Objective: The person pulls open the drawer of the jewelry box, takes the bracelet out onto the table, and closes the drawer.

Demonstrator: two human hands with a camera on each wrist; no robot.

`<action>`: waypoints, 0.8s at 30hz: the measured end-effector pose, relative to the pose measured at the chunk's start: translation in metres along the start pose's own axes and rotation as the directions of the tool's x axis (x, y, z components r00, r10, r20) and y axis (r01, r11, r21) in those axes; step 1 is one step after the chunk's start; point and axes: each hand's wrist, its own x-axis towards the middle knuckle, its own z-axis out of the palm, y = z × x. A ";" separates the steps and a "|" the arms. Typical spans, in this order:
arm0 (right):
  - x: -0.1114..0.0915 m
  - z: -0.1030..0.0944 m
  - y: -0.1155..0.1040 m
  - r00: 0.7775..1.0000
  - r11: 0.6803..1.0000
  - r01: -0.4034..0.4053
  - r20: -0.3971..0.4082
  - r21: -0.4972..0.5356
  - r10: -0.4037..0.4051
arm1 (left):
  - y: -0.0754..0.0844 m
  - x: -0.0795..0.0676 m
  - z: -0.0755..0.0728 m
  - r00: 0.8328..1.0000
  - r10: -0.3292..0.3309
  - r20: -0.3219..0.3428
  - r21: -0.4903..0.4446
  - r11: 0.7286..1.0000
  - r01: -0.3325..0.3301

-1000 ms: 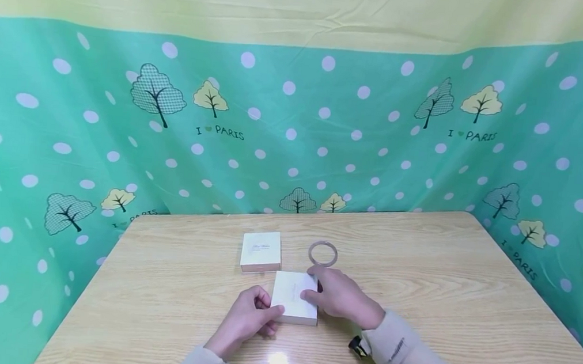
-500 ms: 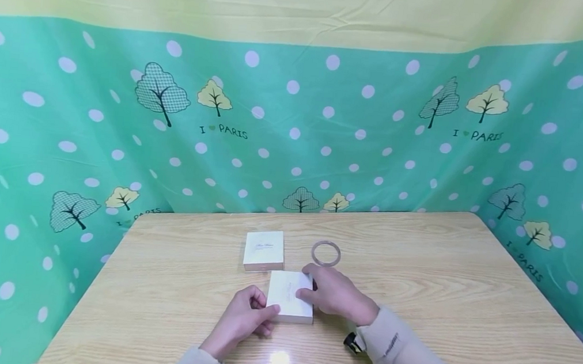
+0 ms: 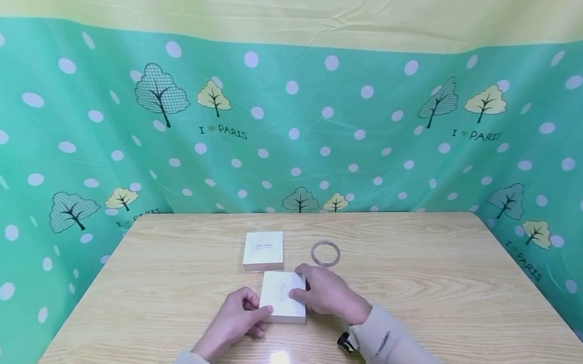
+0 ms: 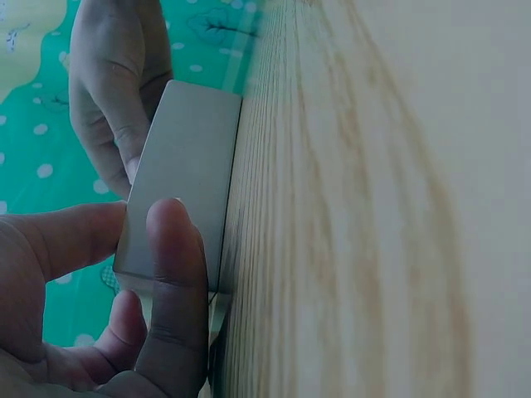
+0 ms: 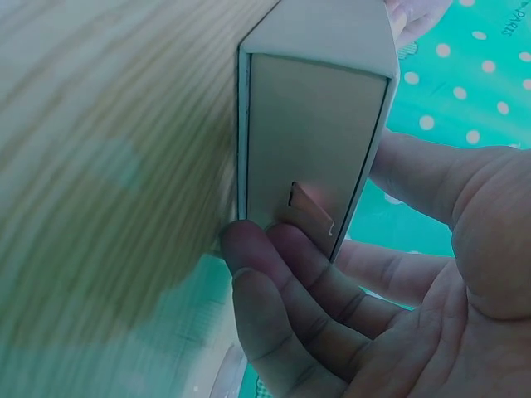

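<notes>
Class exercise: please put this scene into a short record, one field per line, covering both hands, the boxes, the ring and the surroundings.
Left hand: grips the near box at its left near corner, thumb on top
Right hand: holds the same box at its right side, thumb on top
Near box side: small tab near the right hand's fingertips
Far box: white-topped, lettered, just beyond the near box; touching or not, cannot tell
Ring: lies flat, right of the far box
Surface: wood-grain table
Backdrop: green, dotted curtain with trees

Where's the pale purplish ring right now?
In the head view, the ring lies on the light wooden table, right of the farther white square box, just beyond the person's right hand.
</notes>
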 end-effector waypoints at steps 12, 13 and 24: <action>0.004 0.003 -0.008 1.000 1.000 0.004 0.023 -0.003 -0.004 | -0.003 -0.003 -0.007 1.000 0.005 -0.007 0.000 1.000 -0.005; 0.005 0.003 -0.009 1.000 1.000 0.005 0.026 0.002 -0.005 | -0.003 -0.003 -0.008 1.000 0.003 -0.008 0.000 1.000 -0.003; 0.009 0.006 -0.015 1.000 1.000 0.008 0.030 0.013 -0.009 | -0.004 -0.006 -0.015 1.000 0.002 -0.024 -0.003 1.000 -0.002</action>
